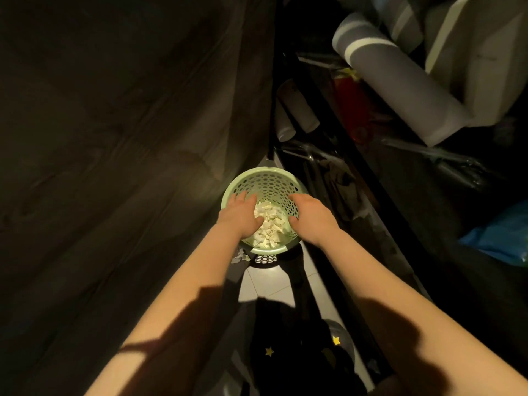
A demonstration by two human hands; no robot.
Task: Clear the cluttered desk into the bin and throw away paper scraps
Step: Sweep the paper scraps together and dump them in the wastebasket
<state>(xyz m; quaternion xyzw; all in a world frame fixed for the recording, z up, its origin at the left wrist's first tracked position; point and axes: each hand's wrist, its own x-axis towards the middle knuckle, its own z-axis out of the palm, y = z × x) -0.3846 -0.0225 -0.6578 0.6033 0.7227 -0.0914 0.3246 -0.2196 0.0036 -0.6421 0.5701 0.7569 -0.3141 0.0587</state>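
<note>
A pale green perforated bin [271, 181] stands on the tiled floor beside the dark wooden desk [114, 138]. Torn white paper scraps [270, 224] fill its bottom. My left hand [241, 214] hovers over the bin's left rim with fingers spread and relaxed, holding nothing. Over the right rim, my right hand [310, 214] has its fingers bent downward; nothing shows in it. A small paper scrap [239, 257] lies on the floor by the bin's near edge.
A dark metal shelf frame [328, 155] runs along the right, packed with cardboard tubes [300, 110], a rolled grey mat [400, 90], a red item and a blue bag [503, 235]. Dark clothing with yellow stars [300, 350] is below me.
</note>
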